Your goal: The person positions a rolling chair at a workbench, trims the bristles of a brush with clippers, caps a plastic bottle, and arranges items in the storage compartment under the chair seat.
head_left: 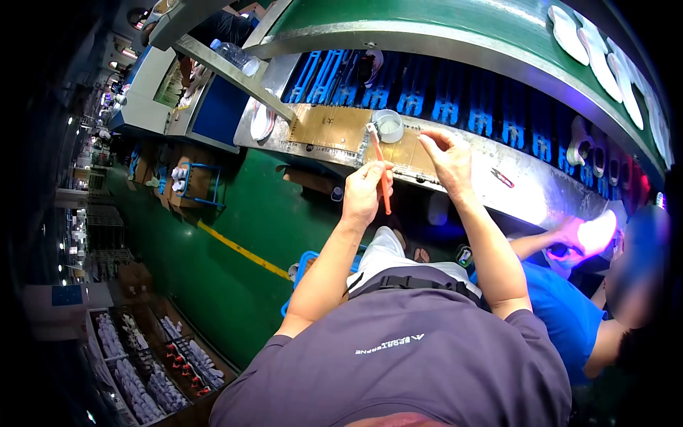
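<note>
My left hand [364,191] is closed around the orange handle of a slim brush [378,151], much like a toothbrush. The brush's pale head points up, right beside a round whitish cup [388,127] on the bench's cardboard; whether they touch I cannot tell. To the right of the cup, my right hand [451,160] hovers above the bench edge. Its thumb and forefinger come together in a pinch, the other fingers loosely curled. Anything between those fingertips is too small to make out.
Cardboard [327,128] covers part of the metal bench [526,181], where a small red-and-black tool [503,177] lies. Behind are blue racks [413,99] and a green upper belt [455,18] with shoe soles [605,67]. A co-worker in blue [562,313] handles a shoe at right.
</note>
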`<control>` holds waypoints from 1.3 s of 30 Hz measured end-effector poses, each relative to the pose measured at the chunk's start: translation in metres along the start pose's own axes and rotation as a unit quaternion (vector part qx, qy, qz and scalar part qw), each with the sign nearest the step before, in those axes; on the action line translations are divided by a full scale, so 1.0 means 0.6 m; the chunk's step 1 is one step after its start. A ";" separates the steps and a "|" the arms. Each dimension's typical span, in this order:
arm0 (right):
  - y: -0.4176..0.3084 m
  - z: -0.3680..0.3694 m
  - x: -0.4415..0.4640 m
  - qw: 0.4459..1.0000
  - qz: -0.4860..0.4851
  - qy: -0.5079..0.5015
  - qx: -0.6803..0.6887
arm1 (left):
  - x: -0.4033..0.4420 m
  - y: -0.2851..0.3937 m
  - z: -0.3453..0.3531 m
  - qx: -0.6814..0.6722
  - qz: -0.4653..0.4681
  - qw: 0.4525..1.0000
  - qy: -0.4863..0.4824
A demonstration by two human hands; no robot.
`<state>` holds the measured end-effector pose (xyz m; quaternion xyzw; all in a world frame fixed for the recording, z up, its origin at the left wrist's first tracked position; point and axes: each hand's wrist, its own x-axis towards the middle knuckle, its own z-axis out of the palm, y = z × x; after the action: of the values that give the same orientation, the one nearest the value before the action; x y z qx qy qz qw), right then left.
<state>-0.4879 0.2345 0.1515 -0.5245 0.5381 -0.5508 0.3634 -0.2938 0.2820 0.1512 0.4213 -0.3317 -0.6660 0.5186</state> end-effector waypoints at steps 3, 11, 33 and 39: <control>0.101 -0.024 0.026 0.975 0.022 -0.028 -0.222 | 0.038 -0.003 -0.032 -0.153 -0.049 0.986 -0.048; 0.370 -0.020 0.108 0.855 0.189 -0.094 -0.473 | 0.136 -0.018 -0.152 -0.237 -0.203 0.941 -0.129; 0.444 0.051 -0.001 0.692 0.146 -0.068 -0.703 | 0.306 0.074 -0.344 -0.149 -0.290 0.920 -0.218; 0.357 0.096 0.001 0.622 0.178 -0.203 -0.735 | 0.301 0.099 -0.325 -0.138 -0.256 0.925 -0.243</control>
<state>-0.4676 0.1882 -0.0646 -0.6095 0.7588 0.2245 0.0477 -0.1123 0.0911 0.0816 0.2417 -0.2331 -0.8973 0.2866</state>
